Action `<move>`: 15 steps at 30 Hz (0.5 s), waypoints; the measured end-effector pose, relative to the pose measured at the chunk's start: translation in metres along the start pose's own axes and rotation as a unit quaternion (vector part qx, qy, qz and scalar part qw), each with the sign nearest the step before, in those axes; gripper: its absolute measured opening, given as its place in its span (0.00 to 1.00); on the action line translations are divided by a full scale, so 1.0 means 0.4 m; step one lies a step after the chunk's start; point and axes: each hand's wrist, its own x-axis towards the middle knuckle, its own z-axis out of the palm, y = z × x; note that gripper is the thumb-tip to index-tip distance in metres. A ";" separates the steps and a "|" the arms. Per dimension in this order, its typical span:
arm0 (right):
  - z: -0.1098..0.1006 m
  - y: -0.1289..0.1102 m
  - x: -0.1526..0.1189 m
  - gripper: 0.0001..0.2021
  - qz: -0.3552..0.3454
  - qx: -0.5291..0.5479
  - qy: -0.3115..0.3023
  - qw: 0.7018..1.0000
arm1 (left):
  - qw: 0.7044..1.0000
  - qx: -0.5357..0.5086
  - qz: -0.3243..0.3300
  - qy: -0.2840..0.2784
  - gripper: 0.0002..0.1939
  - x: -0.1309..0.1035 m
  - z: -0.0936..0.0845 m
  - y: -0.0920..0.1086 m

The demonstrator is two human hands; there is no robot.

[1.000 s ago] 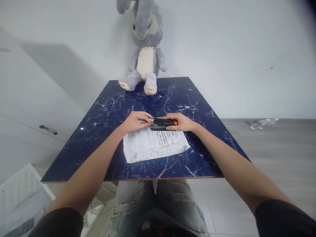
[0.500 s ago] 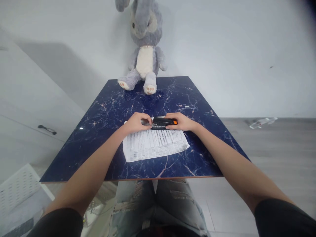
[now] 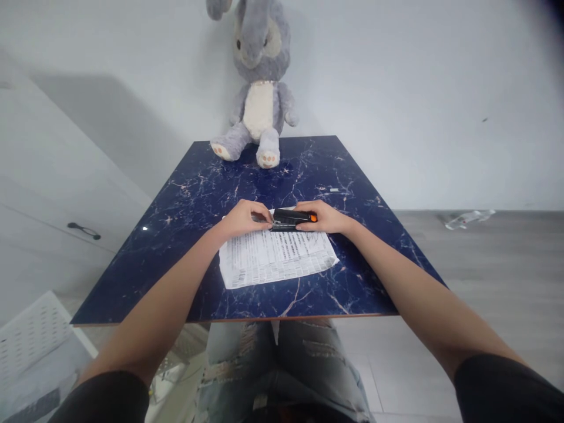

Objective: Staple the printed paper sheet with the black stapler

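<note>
A black stapler (image 3: 288, 216) with an orange part (image 3: 313, 217) at one end lies across the upper part of a printed sheet of paper (image 3: 275, 258), near the middle of the dark blue marbled table (image 3: 176, 264). Its upper body looks parted from its base, so the handling seems partway along, with the stapler not closed up; whether any staple is loaded or in the paper cannot be told. The right hand (image 3: 324, 217) grips the orange end, its fingers over the top and thumb below, open only as wide as the stapler. The left hand (image 3: 244, 218) is at the other end, its thumb and fingertips curled in and nearly meeting; whether they pinch the metal or some small piece is too small to tell. Farther back are a small pale piece (image 3: 333, 190) and, against the wall, a seated plush rabbit (image 3: 259, 111).
</note>
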 end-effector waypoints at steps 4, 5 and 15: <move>0.000 0.001 0.000 0.20 -0.001 0.000 0.001 1.000 | 0.998 0.009 0.032 -0.053 0.08 -0.018 -0.056 -0.016; 0.000 0.001 0.000 0.19 -0.003 0.000 0.000 1.000 | 0.997 0.007 0.031 -0.065 0.09 -0.024 -0.069 -0.023; 0.020 -0.006 0.009 0.19 -0.027 0.001 0.014 1.000 | 0.999 -0.018 -0.014 0.039 0.13 0.019 0.040 -0.033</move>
